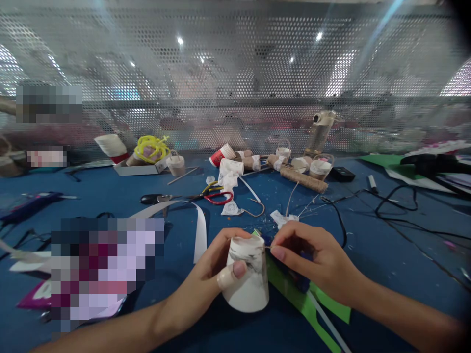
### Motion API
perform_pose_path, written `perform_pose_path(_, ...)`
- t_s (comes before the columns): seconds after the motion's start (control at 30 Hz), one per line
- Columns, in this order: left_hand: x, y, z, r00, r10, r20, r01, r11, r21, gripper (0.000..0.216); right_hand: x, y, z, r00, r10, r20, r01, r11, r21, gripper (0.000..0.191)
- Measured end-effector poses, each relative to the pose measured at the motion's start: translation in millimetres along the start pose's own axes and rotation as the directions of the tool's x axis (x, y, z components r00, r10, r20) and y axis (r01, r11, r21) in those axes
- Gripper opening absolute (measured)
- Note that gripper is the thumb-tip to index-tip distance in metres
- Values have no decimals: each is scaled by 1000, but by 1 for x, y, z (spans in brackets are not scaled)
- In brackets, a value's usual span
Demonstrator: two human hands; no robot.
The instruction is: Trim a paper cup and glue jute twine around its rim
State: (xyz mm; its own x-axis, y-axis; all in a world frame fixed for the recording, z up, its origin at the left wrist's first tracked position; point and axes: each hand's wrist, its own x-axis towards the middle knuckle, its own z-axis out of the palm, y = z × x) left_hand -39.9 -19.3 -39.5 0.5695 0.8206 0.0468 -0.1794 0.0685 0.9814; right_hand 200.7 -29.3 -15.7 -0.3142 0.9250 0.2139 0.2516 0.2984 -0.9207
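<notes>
Scissors (200, 195) behind cup (247, 277) on table (368, 240)

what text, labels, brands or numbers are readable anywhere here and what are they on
No text can be read anywhere.
White paper cup held in the left hand: only dark smears, no letters.
Red-and-white cup lying on the blue table: print too blurred.
White paper scrap by the scissors: mark too small to read.
Bottle at the back: no legible label.

Pixelated patch (106, 269), lower left: content unreadable. Cup (247, 277): left side covered by left hand (206, 279). Strand (268, 247) in right hand (312, 260) pinch: too thin to identify. Green sheet (333, 306) cut by bottom edge. Behind mesh (235, 73): blurred.
</notes>
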Motion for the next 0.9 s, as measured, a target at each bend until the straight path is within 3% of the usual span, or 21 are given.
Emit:
perform_pose_path(0.37, 0, 4, 1, 999, 29, 15, -29, 999, 13, 30, -3, -5, -1, 998, 39, 46, -41, 998, 50, 15)
perform_pose_path(0.9, -2, 5, 1, 997, 57, 47, -58, 997, 40, 33, -3, -5, -1, 994, -67, 82, 68, 998, -13, 18)
